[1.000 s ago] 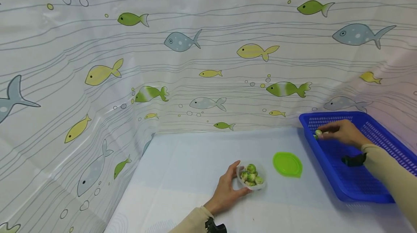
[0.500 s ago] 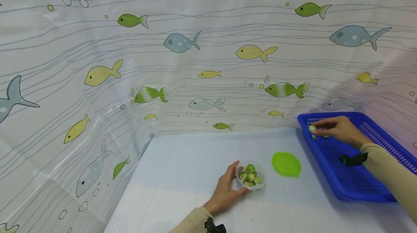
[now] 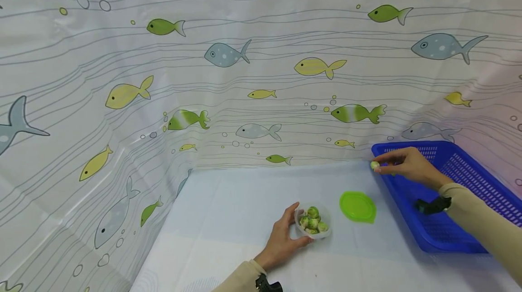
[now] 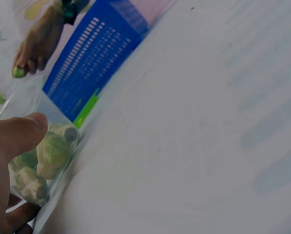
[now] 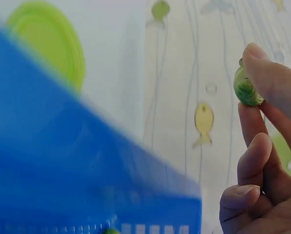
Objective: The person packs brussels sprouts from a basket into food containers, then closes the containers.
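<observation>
My left hand (image 3: 282, 237) grips a clear round plastic tub (image 3: 327, 225) on the table, thumb on the near side and fingers round the far side. Several Brussels sprouts (image 3: 312, 221) lie in the tub; the left wrist view shows them through its wall, under the thumb (image 4: 23, 134). Between thumb and fingertips, my right hand (image 3: 412, 165) pinches a single Brussels sprout (image 3: 374, 165) over the left rim of the blue basket (image 3: 432, 237). That pinched sprout (image 5: 246, 87) appears clearly in the right wrist view.
A bright green lid (image 3: 358, 206) lies flat between tub and basket. Inside the basket, a bit of another sprout (image 5: 111, 231) peeks out at the bottom of the right wrist view. A fish-patterned sheet (image 3: 261, 70) hangs behind the white table (image 3: 228, 210).
My right hand has lifted a Brussels sprout from inside the basket and carried it left to the basket's rim. The left hand and tub have stayed in place.
</observation>
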A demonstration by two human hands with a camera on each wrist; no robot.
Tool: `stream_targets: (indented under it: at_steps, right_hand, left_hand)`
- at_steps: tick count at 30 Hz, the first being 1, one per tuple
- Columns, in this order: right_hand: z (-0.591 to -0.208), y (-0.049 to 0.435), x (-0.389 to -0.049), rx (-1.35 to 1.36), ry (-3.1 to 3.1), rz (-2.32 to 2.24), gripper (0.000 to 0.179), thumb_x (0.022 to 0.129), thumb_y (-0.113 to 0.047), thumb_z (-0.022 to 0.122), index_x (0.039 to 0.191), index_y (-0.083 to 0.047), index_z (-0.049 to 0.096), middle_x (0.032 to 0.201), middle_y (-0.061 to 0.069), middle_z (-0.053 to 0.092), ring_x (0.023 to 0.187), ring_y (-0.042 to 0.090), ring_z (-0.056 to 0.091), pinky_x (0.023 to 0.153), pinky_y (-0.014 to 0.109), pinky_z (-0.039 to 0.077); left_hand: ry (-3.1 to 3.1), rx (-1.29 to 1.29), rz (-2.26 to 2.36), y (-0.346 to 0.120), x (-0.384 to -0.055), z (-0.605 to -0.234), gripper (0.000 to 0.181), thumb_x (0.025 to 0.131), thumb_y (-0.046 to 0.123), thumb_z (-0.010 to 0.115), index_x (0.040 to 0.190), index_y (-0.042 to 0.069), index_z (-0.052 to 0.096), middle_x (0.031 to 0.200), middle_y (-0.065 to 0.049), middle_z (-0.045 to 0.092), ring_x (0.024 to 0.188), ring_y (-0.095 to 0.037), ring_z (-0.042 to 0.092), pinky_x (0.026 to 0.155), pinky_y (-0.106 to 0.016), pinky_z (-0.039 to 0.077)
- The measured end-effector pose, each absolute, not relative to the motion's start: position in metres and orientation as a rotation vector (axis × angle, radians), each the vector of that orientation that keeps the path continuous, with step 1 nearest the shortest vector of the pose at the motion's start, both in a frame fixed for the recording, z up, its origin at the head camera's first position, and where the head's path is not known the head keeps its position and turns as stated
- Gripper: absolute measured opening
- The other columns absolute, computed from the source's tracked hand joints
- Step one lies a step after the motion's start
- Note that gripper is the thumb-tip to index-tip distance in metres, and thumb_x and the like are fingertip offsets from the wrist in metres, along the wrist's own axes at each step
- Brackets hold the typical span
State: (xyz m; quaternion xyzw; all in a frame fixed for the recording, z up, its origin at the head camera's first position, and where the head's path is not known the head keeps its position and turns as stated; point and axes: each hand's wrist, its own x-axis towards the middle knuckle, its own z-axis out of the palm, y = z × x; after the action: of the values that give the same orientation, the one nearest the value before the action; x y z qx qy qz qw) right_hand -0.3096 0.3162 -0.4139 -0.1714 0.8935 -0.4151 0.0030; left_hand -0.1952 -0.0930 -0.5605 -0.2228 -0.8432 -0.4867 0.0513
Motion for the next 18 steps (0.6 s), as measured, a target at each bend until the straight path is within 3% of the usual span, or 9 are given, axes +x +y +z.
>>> stream_targets:
  at_steps: [8,13,18]
  right_hand:
    - [-0.422,0.282,-0.298,-0.711,2.699,-1.411,0.032,0.088,-0.017,0.087,0.116,-0.003,0.081,0.103,0.005,0.081,0.077,0.012,0.065,0.064,0.026,0.052]
    - [-0.433,0.261,-0.292,-0.801,2.594,-1.476,0.027,0.087,-0.014,0.087,0.113,-0.006,0.082,0.099,0.003,0.080,0.066,0.014,0.059,0.056,0.028,0.046]
    - [-0.443,0.240,-0.285,-0.858,2.507,-1.476,0.026,0.087,-0.016,0.088,0.111,-0.010,0.084,0.094,0.003,0.077,0.066,0.012,0.056,0.054,0.026,0.044]
  left_hand:
    - [-2.567,-0.674,-1.484,-0.094,-0.195,-0.560,0.096,0.087,0.028,0.088,0.163,0.008,0.034,0.152,-0.011,0.062,0.136,-0.026,0.063,0.118,-0.045,0.046]
    - [-2.565,-0.682,-1.477,-0.094,-0.195,-0.561,0.096,0.087,0.027,0.089,0.163,0.009,0.034,0.151,-0.012,0.062,0.136,-0.024,0.063,0.118,-0.043,0.046]
    - [-2.549,-0.696,-1.467,-0.094,-0.195,-0.562,0.096,0.087,0.026,0.089,0.163,0.009,0.033,0.151,-0.013,0.062,0.135,-0.025,0.064,0.118,-0.043,0.047]
